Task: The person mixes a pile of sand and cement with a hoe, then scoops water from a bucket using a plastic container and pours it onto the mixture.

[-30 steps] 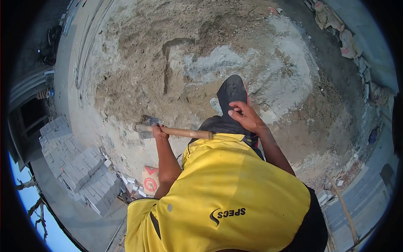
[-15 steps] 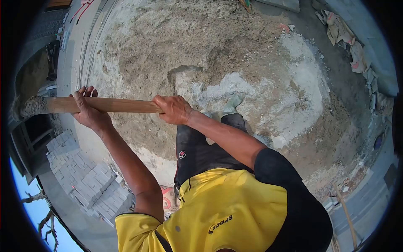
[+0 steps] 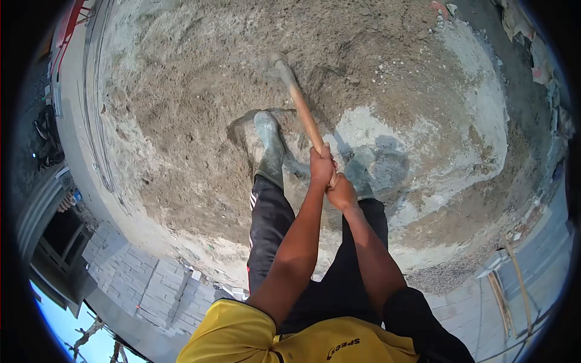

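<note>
sand heap (image 3: 187, 103), hoe (image 3: 305, 118) lowered, hands (image 3: 322, 165) (image 3: 342, 193) now together

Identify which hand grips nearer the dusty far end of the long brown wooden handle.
The left hand: it grips farther out along the handle; the right hand sits closer in.

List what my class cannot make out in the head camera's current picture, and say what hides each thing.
- What the wooden handle carries at its far end: head view, blurred and perhaps sunk in the sand.
- The handle's near end: head view, covered by the right hand.
- Red object: head view, cut off by the top edge.
- Dark object at far left: head view, too dim and small to identify.
</note>
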Action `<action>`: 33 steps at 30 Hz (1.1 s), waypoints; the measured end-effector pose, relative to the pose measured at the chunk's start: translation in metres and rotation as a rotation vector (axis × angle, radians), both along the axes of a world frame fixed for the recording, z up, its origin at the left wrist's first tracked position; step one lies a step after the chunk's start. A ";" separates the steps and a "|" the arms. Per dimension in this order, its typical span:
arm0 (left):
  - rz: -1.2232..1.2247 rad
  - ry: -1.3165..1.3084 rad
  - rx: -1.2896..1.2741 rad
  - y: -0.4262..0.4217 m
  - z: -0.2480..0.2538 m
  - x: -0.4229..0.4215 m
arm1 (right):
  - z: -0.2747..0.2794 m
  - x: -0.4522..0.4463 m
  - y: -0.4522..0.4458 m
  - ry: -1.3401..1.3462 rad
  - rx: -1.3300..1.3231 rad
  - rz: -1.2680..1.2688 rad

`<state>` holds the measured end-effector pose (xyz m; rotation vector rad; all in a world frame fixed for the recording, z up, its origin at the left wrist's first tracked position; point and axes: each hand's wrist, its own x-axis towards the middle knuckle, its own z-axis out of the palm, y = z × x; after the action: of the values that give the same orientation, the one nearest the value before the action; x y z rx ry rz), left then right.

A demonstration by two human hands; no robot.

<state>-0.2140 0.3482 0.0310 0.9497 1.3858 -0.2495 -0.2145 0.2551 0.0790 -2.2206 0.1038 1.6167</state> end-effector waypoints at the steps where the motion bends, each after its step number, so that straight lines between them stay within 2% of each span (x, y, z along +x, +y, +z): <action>1: -0.002 0.009 -0.050 -0.011 -0.008 -0.007 | -0.001 -0.005 -0.010 0.009 -0.060 0.029; 3: -0.035 0.034 -0.140 -0.021 -0.009 -0.020 | -0.005 -0.016 -0.020 0.036 -0.160 0.028; 5: -0.047 0.058 -0.237 0.003 -0.003 -0.025 | -0.016 -0.020 -0.017 0.111 0.181 -0.101; 7: -0.155 -0.016 -0.313 0.020 -0.021 -0.040 | -0.027 -0.027 -0.012 0.288 0.094 -0.315; 8: -0.157 0.016 -0.346 0.029 -0.031 -0.044 | -0.016 -0.021 -0.005 0.367 0.117 -0.489; 9: -0.075 0.008 -0.369 0.039 -0.023 -0.031 | -0.010 -0.022 -0.001 0.185 0.106 -0.277; 10: -0.037 -0.057 -0.408 0.051 -0.040 -0.032 | -0.009 -0.031 0.004 0.059 0.045 -0.153; 11: -0.062 -0.108 -0.421 0.064 -0.039 -0.019 | -0.002 -0.029 0.012 0.100 0.017 -0.204; 13: 0.046 -0.023 -0.480 0.085 -0.043 0.011 | 0.017 -0.001 0.030 0.129 0.023 -0.263; 16: 0.022 -0.150 -0.629 0.114 -0.055 0.047 | 0.052 0.050 0.022 0.120 0.051 -0.337; 18: 0.080 0.030 -0.506 0.098 -0.029 0.082 | 0.068 0.097 -0.012 0.220 0.095 -0.193; 19: 0.049 0.006 -0.509 0.080 -0.035 0.095 | 0.080 0.116 -0.041 0.329 0.151 -0.061; 21: 0.099 0.137 -0.484 0.046 -0.059 0.104 | 0.122 0.137 -0.109 0.338 0.139 0.004; 23: 0.156 0.115 -0.451 -0.044 -0.020 0.113 | 0.151 0.135 -0.211 0.210 0.181 -0.036; 25: 0.264 0.054 -0.667 -0.150 0.056 0.127 | 0.230 0.156 -0.299 0.218 0.070 -0.118; 26: 0.299 0.063 -0.731 -0.203 0.080 0.131 | 0.255 0.148 -0.354 0.011 0.092 -0.064; 27: 0.336 0.062 -0.872 -0.250 0.102 0.132 | 0.300 0.157 -0.376 0.112 -0.127 -0.285; 28: 0.313 0.066 -0.870 -0.292 0.137 0.138 | 0.330 0.160 -0.402 0.143 -0.273 -0.323; 29: 0.338 -0.023 -1.019 -0.330 0.138 0.128 | 0.345 0.142 -0.439 0.077 -0.246 -0.343; 30: 0.332 -0.028 -1.027 -0.341 0.151 0.131 | 0.354 0.131 -0.465 0.003 -0.226 -0.353; 32: 0.331 0.065 -0.834 -0.352 0.185 0.134 | 0.336 0.111 -0.478 0.009 -0.200 -0.367; 33: 0.292 -0.028 -0.776 -0.332 0.185 0.123 | 0.320 0.091 -0.480 0.032 -0.152 -0.386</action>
<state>-0.0910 0.0159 0.2164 0.1073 1.2284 -0.5008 -0.1234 -0.2245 0.3995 -2.1161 0.6428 1.4688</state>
